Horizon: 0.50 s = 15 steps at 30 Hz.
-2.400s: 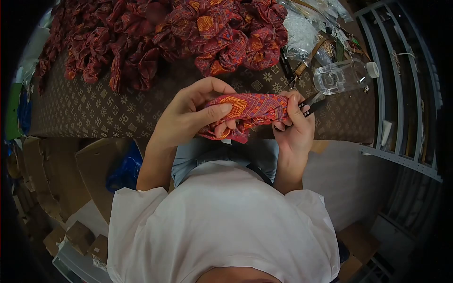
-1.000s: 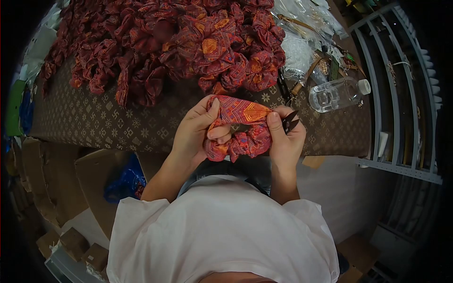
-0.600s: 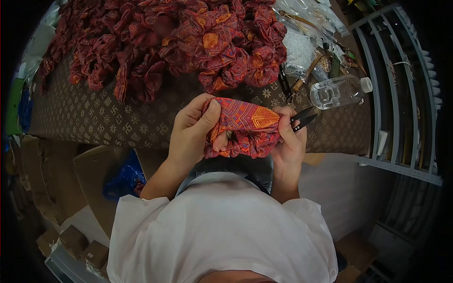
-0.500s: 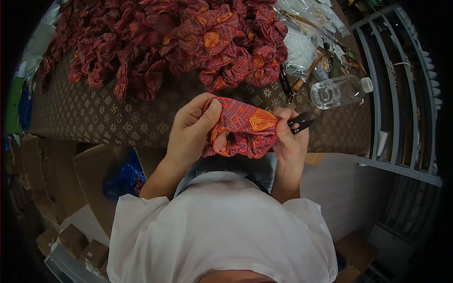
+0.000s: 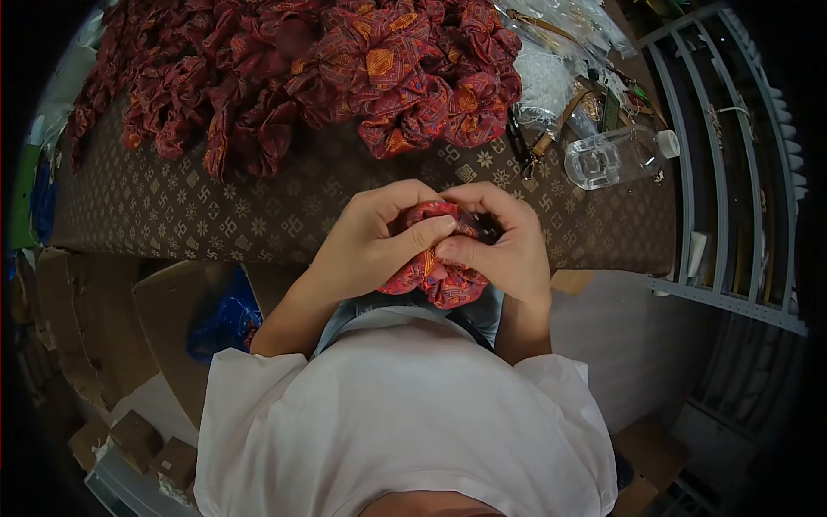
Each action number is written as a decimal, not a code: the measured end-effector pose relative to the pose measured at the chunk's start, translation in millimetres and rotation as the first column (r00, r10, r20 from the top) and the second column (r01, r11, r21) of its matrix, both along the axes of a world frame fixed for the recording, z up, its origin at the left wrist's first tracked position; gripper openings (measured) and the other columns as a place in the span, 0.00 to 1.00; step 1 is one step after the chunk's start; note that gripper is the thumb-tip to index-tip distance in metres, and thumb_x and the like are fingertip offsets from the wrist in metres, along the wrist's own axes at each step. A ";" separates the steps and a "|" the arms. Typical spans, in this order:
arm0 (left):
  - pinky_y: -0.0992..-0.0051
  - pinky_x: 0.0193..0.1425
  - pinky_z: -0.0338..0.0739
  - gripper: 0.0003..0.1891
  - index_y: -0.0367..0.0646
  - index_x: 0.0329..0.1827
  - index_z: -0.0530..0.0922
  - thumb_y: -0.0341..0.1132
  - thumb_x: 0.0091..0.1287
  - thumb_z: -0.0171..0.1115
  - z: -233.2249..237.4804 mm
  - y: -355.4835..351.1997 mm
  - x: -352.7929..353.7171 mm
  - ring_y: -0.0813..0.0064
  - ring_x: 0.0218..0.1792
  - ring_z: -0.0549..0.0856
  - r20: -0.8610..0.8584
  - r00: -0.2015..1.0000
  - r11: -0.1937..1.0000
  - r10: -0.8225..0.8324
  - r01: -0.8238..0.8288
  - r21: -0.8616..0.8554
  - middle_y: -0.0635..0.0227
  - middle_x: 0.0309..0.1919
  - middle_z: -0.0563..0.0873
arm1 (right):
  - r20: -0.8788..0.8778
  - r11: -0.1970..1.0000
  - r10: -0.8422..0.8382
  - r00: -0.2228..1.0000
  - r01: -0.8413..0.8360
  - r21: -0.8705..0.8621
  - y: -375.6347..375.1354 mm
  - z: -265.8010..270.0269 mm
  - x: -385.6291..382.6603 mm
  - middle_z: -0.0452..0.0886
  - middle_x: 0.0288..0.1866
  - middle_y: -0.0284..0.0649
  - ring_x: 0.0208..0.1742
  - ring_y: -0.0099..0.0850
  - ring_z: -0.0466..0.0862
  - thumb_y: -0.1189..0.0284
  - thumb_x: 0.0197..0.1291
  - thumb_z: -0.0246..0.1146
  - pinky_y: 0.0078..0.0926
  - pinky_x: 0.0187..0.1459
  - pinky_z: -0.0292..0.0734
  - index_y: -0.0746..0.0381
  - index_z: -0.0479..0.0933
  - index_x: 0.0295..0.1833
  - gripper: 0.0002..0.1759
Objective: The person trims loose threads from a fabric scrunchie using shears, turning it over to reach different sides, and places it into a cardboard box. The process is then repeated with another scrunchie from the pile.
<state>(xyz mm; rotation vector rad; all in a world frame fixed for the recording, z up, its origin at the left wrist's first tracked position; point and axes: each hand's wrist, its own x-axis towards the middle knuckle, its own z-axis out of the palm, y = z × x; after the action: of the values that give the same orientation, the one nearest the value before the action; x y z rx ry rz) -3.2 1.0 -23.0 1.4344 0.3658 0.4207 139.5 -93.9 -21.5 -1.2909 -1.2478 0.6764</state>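
Note:
A red patterned fabric scrunchie [image 5: 444, 280] is bunched between my two hands, over the front edge of the table. My left hand [image 5: 379, 237] grips its left and upper side, thumb pressed on the cloth. On the other side my right hand [image 5: 504, 246] pinches the same cloth, its thumb tip close to my left thumb. Small black snips [image 5: 488, 233] show partly inside my right hand; the rest of them is hidden by the fingers. Beyond the hands lies a big heap of similar red scrunchies [image 5: 379, 69].
The table has a brown patterned cover [image 5: 284, 215]. A clear plastic bottle [image 5: 612, 158] lies at the right, near straps and plastic bags [image 5: 547, 86]. A metal rack [image 5: 724, 172] stands at the right edge. Cardboard boxes [image 5: 103, 319] and a blue bag [image 5: 226, 323] are lower left.
My hands have come together, my right hand moving left. The scrunchie, stretched out before, is now bunched between them. The snips have moved left with my right hand and show less.

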 end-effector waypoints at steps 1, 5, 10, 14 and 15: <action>0.86 0.31 0.71 0.07 0.35 0.39 0.72 0.28 0.60 0.57 -2.1 1.2 -1.0 0.88 0.30 0.76 0.025 1.000 0.987 -0.002 0.007 -0.163 0.72 0.28 0.77 | -0.159 0.988 -0.038 0.987 0.013 -0.155 -2.2 5.9 -1.7 0.76 0.29 0.31 0.27 0.15 0.71 0.73 0.43 0.69 0.12 0.29 0.66 0.65 0.76 0.33 0.12; 0.85 0.36 0.72 0.10 0.35 0.42 0.73 0.27 0.58 0.59 0.5 -6.2 -0.1 0.86 0.33 0.76 0.094 0.991 0.939 0.098 -0.061 -0.339 0.72 0.33 0.78 | -0.372 0.963 -0.241 0.896 0.172 -0.210 -5.0 -3.4 -1.5 0.75 0.23 0.29 0.26 0.14 0.71 0.76 0.45 0.68 0.12 0.30 0.67 0.65 0.74 0.30 0.09; 0.85 0.39 0.72 0.09 0.36 0.43 0.72 0.28 0.61 0.57 -17.6 -4.8 -1.3 0.86 0.35 0.76 0.078 0.988 0.953 0.136 -0.109 -0.281 0.72 0.34 0.78 | -0.432 0.952 -0.307 0.848 0.263 -0.159 -4.5 -2.1 -1.9 0.74 0.25 0.28 0.27 0.14 0.70 0.75 0.48 0.66 0.12 0.30 0.66 0.65 0.72 0.32 0.09; 0.85 0.40 0.71 0.06 0.36 0.39 0.73 0.30 0.65 0.51 -17.3 -3.8 2.7 0.88 0.34 0.75 0.170 0.925 0.868 0.340 -0.239 -0.434 0.73 0.31 0.78 | -0.411 0.961 -0.272 0.870 0.223 -0.163 -4.0 -4.1 -5.1 0.73 0.25 0.28 0.27 0.14 0.70 0.73 0.51 0.64 0.11 0.30 0.66 0.65 0.72 0.32 0.09; 0.85 0.40 0.71 0.06 0.36 0.39 0.73 0.30 0.65 0.51 -16.4 -5.6 5.3 0.88 0.34 0.75 0.174 0.923 0.869 0.343 -0.242 -0.432 0.73 0.31 0.78 | -0.436 0.959 -0.277 0.856 0.215 -0.185 -3.8 -3.8 -7.3 0.73 0.25 0.27 0.26 0.14 0.69 0.72 0.52 0.64 0.11 0.30 0.65 0.65 0.72 0.32 0.09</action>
<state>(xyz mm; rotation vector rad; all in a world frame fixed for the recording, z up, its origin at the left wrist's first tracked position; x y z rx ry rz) 2.1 -4.6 -39.4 0.9079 0.4438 0.7212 132.2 -97.7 -25.2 -1.2736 -0.6453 0.8276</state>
